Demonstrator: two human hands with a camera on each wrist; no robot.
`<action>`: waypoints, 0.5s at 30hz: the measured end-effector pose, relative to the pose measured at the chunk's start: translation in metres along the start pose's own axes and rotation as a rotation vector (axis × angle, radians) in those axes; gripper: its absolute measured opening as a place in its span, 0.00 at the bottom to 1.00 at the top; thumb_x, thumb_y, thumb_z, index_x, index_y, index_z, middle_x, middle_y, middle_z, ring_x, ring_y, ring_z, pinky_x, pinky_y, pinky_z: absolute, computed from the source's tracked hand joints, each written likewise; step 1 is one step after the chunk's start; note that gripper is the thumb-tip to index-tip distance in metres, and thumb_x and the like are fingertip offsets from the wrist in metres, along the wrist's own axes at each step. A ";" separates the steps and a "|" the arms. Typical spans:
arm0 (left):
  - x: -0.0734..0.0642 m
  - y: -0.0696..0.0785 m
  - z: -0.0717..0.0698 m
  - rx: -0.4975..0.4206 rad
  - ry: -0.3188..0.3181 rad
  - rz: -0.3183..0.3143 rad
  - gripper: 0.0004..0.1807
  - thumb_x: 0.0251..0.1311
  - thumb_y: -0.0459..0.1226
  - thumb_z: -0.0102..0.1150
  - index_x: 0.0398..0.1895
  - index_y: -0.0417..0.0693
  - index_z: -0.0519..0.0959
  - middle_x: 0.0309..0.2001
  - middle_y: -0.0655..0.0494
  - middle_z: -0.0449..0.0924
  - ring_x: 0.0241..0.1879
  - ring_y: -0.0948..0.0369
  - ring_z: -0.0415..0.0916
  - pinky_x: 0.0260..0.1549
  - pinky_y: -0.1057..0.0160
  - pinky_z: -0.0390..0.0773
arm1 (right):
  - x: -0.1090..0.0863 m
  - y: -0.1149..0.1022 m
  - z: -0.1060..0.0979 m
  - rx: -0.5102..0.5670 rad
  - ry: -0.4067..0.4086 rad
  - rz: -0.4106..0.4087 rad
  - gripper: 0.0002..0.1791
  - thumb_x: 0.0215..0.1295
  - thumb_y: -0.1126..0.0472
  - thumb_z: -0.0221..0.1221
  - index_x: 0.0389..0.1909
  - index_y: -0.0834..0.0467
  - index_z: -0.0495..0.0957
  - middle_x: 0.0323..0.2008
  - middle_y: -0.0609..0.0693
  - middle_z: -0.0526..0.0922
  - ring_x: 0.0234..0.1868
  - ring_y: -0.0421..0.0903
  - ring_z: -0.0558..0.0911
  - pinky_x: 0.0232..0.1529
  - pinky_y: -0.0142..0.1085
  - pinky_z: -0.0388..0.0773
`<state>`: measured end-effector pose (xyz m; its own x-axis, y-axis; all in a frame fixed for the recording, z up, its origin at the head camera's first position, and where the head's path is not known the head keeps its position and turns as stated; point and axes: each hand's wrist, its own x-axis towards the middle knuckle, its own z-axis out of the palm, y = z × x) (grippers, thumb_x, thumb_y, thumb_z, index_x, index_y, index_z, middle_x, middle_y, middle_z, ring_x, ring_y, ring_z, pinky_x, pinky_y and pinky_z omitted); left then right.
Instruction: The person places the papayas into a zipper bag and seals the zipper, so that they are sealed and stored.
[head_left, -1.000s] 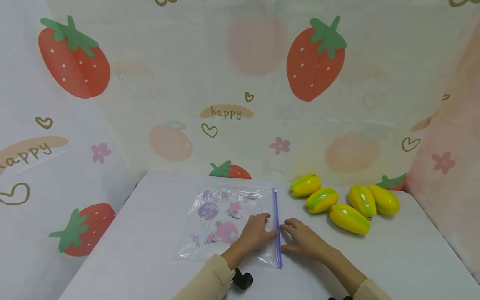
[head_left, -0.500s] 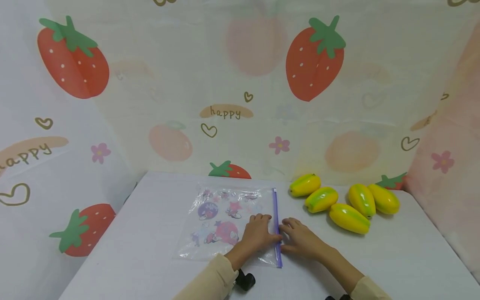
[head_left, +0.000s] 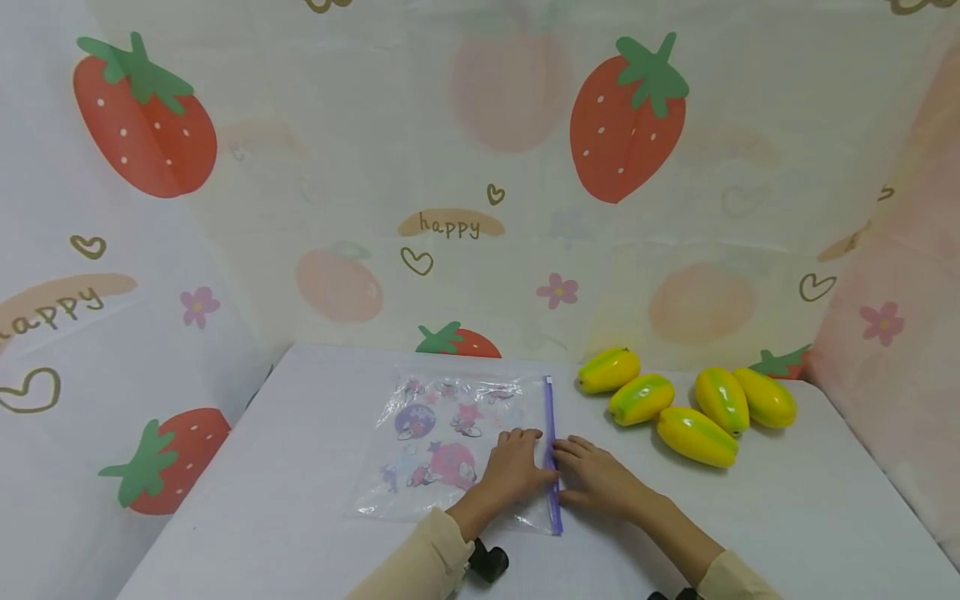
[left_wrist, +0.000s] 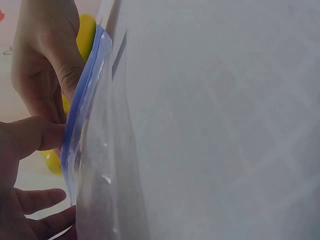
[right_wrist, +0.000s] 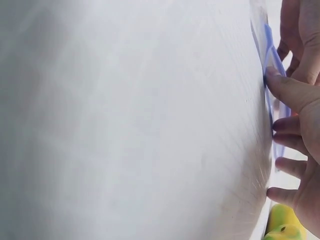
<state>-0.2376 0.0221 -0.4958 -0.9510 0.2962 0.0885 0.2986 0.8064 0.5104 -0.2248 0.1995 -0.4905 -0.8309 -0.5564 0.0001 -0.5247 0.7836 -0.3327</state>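
A clear zip bag (head_left: pixel 382 492) with pink and purple cartoon prints lies flat on the white table, its purple zip strip (head_left: pixel 550 408) facing right. My left hand (head_left: pixel 513 467) rests over the bag's right part, fingers spread and thumb at the strip. From the other side my right hand (head_left: pixel 600 479) meets the same strip with thumb and fingertips, its fingers fairly straight. In the right wrist view the purple edges (right_wrist: pixel 284 67) stand slightly apart near the right thumb (right_wrist: pixel 290 90). The left wrist view has the left thumb (left_wrist: pixel 42 135) against the raised blue-purple edge (left_wrist: pixel 82 100).
Several glossy yellow-green fruits (head_left: pixel 697 437) lie at the back right of the white table (head_left: pixel 262 492). A black device part (head_left: pixel 489 562) shows beneath the left sleeve. Strawberry-printed curtains (head_left: pixel 465 275) enclose the table at the back and sides.
My right hand has shifted slightly left, fingertips now on the zip strip. My left hand has moved a little right and its thumb reaches the strip. Bag and fruits stay in place.
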 end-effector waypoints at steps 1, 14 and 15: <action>0.000 0.000 0.000 0.004 -0.007 -0.006 0.33 0.50 0.48 0.70 0.57 0.41 0.75 0.52 0.44 0.77 0.52 0.49 0.71 0.49 0.52 0.75 | 0.000 0.000 0.000 0.004 -0.001 0.001 0.35 0.59 0.49 0.65 0.64 0.64 0.70 0.66 0.60 0.71 0.69 0.63 0.66 0.66 0.59 0.63; 0.003 0.006 -0.006 -0.022 -0.081 -0.016 0.31 0.50 0.41 0.69 0.60 0.45 0.74 0.56 0.48 0.78 0.57 0.49 0.73 0.56 0.52 0.74 | -0.001 -0.001 -0.003 0.003 0.009 -0.022 0.37 0.59 0.48 0.65 0.64 0.66 0.70 0.66 0.63 0.71 0.69 0.66 0.66 0.65 0.60 0.63; 0.003 0.006 -0.006 -0.020 -0.078 -0.008 0.30 0.50 0.40 0.69 0.59 0.45 0.75 0.55 0.48 0.79 0.56 0.49 0.73 0.56 0.52 0.75 | -0.001 -0.001 -0.002 0.002 0.009 -0.022 0.37 0.60 0.48 0.65 0.64 0.66 0.70 0.66 0.63 0.71 0.69 0.66 0.66 0.66 0.60 0.63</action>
<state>-0.2389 0.0242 -0.4877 -0.9439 0.3297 0.0178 0.2890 0.7989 0.5275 -0.2239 0.1999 -0.4883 -0.8206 -0.5713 0.0159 -0.5427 0.7703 -0.3347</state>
